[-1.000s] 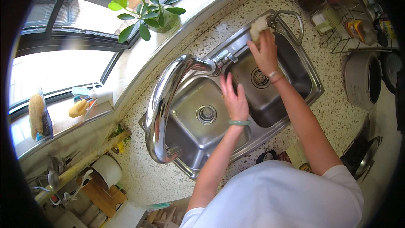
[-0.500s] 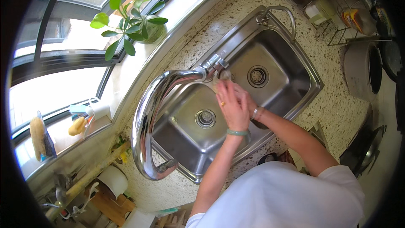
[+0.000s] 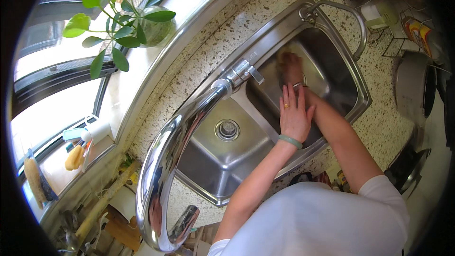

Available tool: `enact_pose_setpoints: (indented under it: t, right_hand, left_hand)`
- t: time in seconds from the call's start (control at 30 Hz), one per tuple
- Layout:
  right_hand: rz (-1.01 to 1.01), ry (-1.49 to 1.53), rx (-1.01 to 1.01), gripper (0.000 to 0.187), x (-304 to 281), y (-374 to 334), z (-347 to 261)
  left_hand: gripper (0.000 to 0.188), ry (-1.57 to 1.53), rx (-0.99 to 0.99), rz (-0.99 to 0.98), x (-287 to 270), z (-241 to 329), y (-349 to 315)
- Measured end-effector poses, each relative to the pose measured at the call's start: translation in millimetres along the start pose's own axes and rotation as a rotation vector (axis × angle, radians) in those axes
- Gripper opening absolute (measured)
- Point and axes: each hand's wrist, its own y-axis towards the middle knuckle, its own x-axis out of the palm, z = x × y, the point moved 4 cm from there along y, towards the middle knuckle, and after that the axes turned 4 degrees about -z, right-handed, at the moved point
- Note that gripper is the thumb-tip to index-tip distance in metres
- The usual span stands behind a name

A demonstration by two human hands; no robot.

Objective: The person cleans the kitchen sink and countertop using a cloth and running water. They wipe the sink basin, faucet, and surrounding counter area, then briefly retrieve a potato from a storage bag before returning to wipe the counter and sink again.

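My left hand (image 3: 295, 119), with a gold ring and a green bangle on its wrist, has its fingers stretched out and holds nothing. It lies over or against my right wrist near the silver bracelet; I cannot tell if they touch. Deep in the right basin (image 3: 332, 83) of the steel double sink is my right hand (image 3: 292, 70), smeared by motion. A brownish blur (image 3: 285, 58) shows at its fingertips, too unclear to name. Left of both hands is the left basin (image 3: 246, 137) with its drain (image 3: 227, 130).
A large chrome faucet (image 3: 159, 175) arches over the left side, its lever (image 3: 256, 74) by the divider. A small curved tap (image 3: 362, 33) stands at the far right corner. A plant (image 3: 159, 26) sits on the sill. A pot (image 3: 411, 85) and wire rack (image 3: 393, 42) stand right.
Both hands have moved right, away from the faucet lever. My right hand has gone down into the right basin, and my left hand now lies by its wrist. The view has shifted.
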Motion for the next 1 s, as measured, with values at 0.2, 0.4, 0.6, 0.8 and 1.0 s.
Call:
enact_pose_setpoints:
  t: [0.2,0.4,0.6,0.8,1.0]
  right_hand:
    - [-0.077,0.773,-0.146,0.038,72,-48,3]
    - [-0.520,0.145,-0.412,0.044,31,-95,-56]
    - [-0.941,-0.092,-0.379,0.041,12,-130,-35]
    - [-1.502,-0.062,-0.525,0.037,-50,-109,11]
    - [-0.568,-0.222,-0.344,0.030,-89,-18,66]
  left_hand:
    - [0.061,0.099,-0.091,-0.132,10,10,1]
    - [0.058,-0.104,-0.181,-0.133,18,1,-16]
    - [0.054,-0.093,-0.139,-0.130,26,13,-29]
    - [0.050,-0.207,-0.162,-0.250,25,-1,-37]
    - [0.053,-0.373,-0.209,-0.186,15,-2,-29]
